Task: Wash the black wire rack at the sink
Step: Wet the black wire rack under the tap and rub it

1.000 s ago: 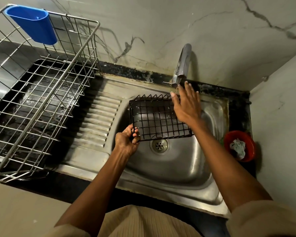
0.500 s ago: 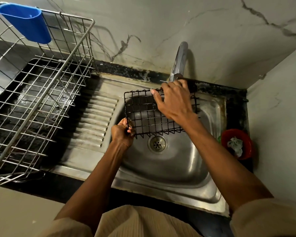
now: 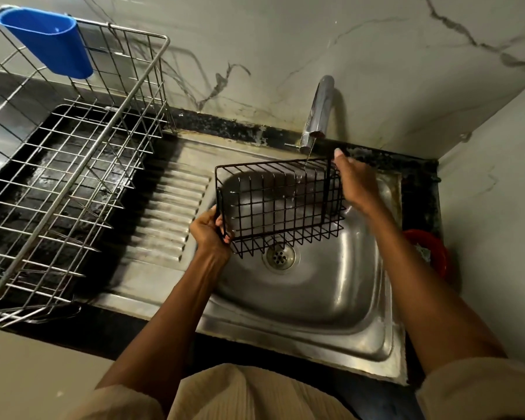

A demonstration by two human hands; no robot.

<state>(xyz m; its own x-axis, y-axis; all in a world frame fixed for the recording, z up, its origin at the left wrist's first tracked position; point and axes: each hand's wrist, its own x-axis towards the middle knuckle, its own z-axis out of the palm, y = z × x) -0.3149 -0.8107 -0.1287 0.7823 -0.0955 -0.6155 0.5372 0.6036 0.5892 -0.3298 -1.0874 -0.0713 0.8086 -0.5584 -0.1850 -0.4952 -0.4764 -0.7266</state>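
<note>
A black stone surface [image 3: 194, 122] carries a steel sink [image 3: 331, 298], a silver wire dish drainer [image 3: 82, 165] at its left, and a red bowl [image 3: 434, 253] at its right.

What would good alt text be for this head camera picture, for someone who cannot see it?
A person holds a black wire rack over a steel sink, left hand gripping its left end and right hand at its right end, under a tap running a thin stream. A silver dish basket with a blue cup stands to the left.

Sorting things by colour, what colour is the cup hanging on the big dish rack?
Blue. The cup shows clearly in the head view, at top left.
</note>
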